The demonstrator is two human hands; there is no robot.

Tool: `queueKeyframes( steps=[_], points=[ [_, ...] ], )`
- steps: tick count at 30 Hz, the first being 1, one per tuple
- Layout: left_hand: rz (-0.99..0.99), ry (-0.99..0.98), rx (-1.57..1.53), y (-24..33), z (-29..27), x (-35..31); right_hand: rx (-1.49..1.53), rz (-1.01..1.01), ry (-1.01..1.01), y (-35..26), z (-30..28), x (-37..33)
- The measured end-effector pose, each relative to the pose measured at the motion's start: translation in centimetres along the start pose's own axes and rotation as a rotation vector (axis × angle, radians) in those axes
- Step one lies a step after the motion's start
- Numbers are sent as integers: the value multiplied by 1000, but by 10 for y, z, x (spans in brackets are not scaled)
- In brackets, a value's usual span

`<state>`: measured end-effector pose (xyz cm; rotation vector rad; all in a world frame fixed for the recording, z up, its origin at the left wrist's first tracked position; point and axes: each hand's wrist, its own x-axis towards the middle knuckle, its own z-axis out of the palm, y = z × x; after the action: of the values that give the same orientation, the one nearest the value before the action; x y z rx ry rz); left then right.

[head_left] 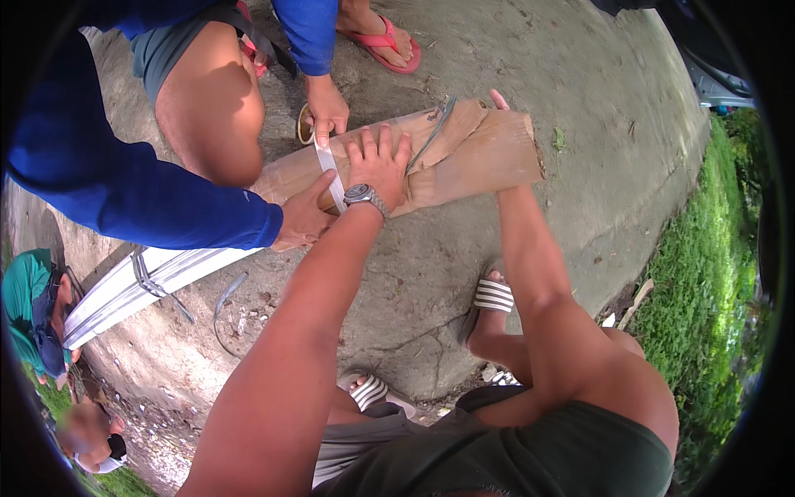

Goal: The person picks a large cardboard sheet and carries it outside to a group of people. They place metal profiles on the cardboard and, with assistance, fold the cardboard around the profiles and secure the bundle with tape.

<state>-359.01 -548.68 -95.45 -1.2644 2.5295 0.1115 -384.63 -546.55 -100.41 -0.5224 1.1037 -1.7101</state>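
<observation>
Nearest the lens, the left hand (379,161), a watch on its wrist, presses flat with fingers spread on the cardboard-wrapped bundle (464,157) lying on the concrete ground (431,273). At the bundle's far edge the right hand (499,100) is mostly hidden, grip unclear. Beside the left hand, a co-worker's hands (327,108) stretch clear tape (331,174) across the bundle.

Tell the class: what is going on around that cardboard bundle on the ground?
Two people work on a long bundle wrapped in brown cardboard lying on the concrete ground. The camera wearer's left hand presses flat on the cardboard, a wristwatch on that wrist; the right hand reaches over the far edge, mostly hidden. A co-worker in blue sleeves pulls a strip of tape across the wrapping. Pale bare metal strips stick out unwrapped.
</observation>
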Motion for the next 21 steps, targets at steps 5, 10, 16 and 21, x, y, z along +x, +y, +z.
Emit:
queueKeyframes(
  steps=[5, 10, 16, 21],
  points=[
    [6, 81, -10, -1, 13, 0, 85, 261, -135, -28, 14, 3],
    [22, 87, -27, -4, 14, -2, -370, 111, -198, -40, 49, -10],
    [26, 31, -24, -2, -2, -6, -1025, -295, 12, -33, 106, -37],
    [41, -81, 18, -1, -7, -4, -1377, -372, 234, 1, 147, -52]
  ],
)
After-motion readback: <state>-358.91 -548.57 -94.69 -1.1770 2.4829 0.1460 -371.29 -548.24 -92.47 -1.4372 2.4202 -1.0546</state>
